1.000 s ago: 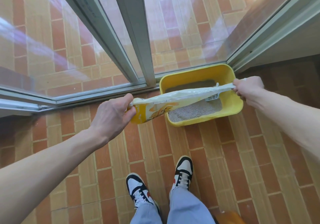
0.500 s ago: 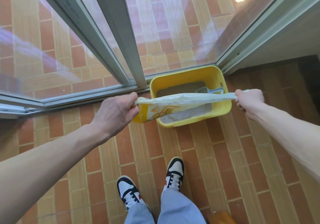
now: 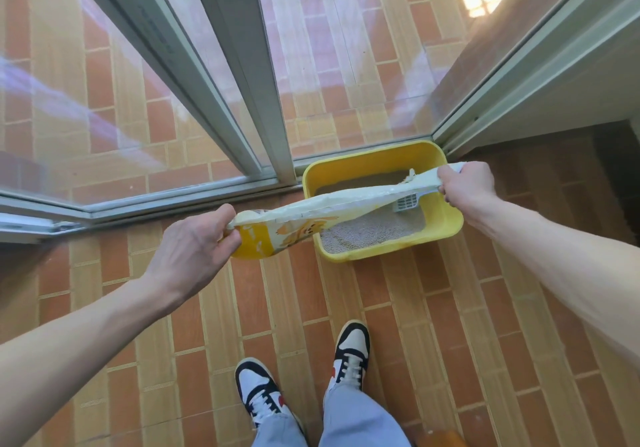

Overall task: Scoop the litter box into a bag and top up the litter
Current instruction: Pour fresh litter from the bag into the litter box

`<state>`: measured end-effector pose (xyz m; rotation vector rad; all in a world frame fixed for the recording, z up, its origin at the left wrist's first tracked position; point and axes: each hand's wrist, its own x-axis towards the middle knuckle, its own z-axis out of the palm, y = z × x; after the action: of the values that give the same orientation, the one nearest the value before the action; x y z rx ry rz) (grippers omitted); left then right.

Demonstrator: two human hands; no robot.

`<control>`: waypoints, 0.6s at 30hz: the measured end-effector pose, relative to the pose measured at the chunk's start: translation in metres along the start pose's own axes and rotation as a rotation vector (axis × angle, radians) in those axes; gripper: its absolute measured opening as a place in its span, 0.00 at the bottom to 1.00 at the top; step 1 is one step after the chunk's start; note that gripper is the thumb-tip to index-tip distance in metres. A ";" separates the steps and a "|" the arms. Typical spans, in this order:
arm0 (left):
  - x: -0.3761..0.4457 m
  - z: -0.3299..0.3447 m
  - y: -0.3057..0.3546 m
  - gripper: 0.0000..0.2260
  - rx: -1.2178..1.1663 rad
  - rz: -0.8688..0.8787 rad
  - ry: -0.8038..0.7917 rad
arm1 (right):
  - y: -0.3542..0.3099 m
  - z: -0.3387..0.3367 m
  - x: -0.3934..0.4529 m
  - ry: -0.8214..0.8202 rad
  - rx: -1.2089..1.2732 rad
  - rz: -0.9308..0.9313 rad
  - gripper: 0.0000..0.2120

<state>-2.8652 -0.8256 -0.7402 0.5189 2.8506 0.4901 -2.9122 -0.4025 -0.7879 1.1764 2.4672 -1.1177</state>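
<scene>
A yellow litter box (image 3: pixel 446 225) sits on the tiled floor in the corner by the glass door, with pale grey litter (image 3: pixel 367 232) inside. A white slotted scoop (image 3: pixel 406 202) lies in the box near its right side. I hold a yellow and white litter bag (image 3: pixel 294 221) stretched sideways in the air over the box's left part. My left hand (image 3: pixel 197 249) grips the bag's yellow end. My right hand (image 3: pixel 467 183) grips its white end above the box's right rim. Whether litter is falling from the bag cannot be told.
Sliding glass door frames (image 3: pixel 242 100) run along the far side, meeting a second frame (image 3: pixel 512 76) in the corner behind the box. My two shoes (image 3: pixel 349 353) stand on the orange brick-pattern floor (image 3: pixel 433 325). An orange-brown object (image 3: pixel 440 438) shows at the bottom edge.
The view shifted a little; the box sits slightly further right in frame. Both hands keep the bag stretched over the box, its right end raised a little.
</scene>
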 end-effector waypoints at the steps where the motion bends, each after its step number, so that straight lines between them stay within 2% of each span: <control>1: -0.002 -0.001 -0.003 0.10 -0.002 -0.015 0.002 | -0.005 0.002 -0.001 -0.002 0.007 -0.011 0.12; 8: -0.016 -0.005 -0.017 0.11 -0.022 -0.037 0.000 | -0.034 0.019 -0.004 0.004 0.127 0.021 0.12; 15: -0.024 -0.007 -0.024 0.12 -0.023 -0.021 -0.012 | -0.037 0.024 -0.011 -0.022 0.055 0.033 0.11; 18: -0.024 -0.008 -0.025 0.12 -0.021 -0.023 -0.013 | -0.033 0.026 -0.018 0.034 0.069 0.038 0.12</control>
<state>-2.8524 -0.8591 -0.7387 0.4838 2.8325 0.5110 -2.9277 -0.4444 -0.7797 1.2657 2.4383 -1.1915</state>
